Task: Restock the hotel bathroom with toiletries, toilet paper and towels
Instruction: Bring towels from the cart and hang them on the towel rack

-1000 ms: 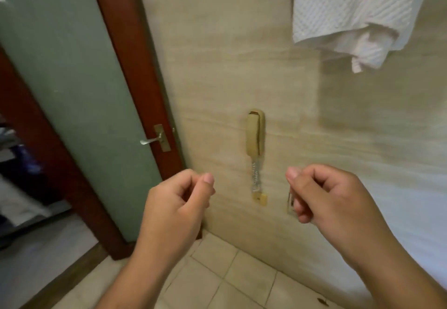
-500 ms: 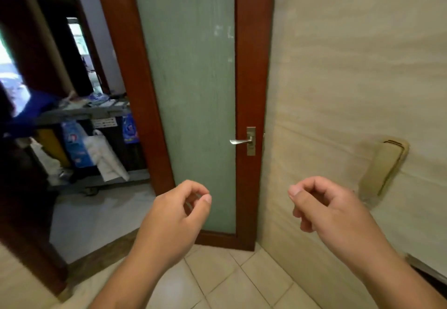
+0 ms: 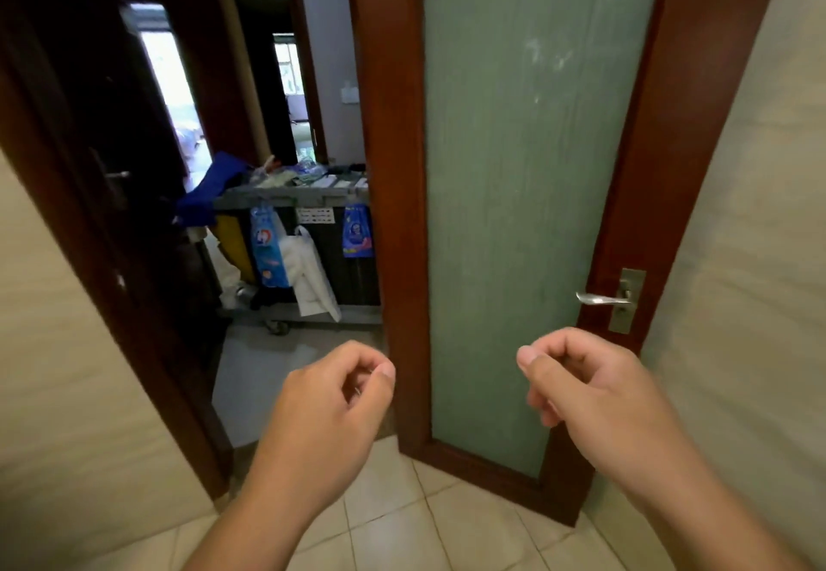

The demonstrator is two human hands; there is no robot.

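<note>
Both hands are raised in front of me at waist height inside the bathroom, holding nothing. My left hand (image 3: 330, 409) has loosely curled fingers, with the thumb by the forefinger. My right hand (image 3: 590, 387) is curled the same loose way, just in front of the open door. Through the doorway stands a housekeeping cart (image 3: 290, 195) in the corridor, well beyond my reach. Supplies lie on its top tray. Blue packets (image 3: 267, 248) and a white bag (image 3: 308, 275) hang on its side.
The frosted-glass door (image 3: 514, 168) with a red-brown wooden frame stands open at the right, its metal handle (image 3: 601, 300) above my right hand. Beige tiled walls flank me on both sides. A dark door frame (image 3: 134, 302) borders the opening on the left.
My view has swung left, away from the wall with the towel and the phone, to the doorway and the cart. Both hands kept their loose curl and their place before me.
</note>
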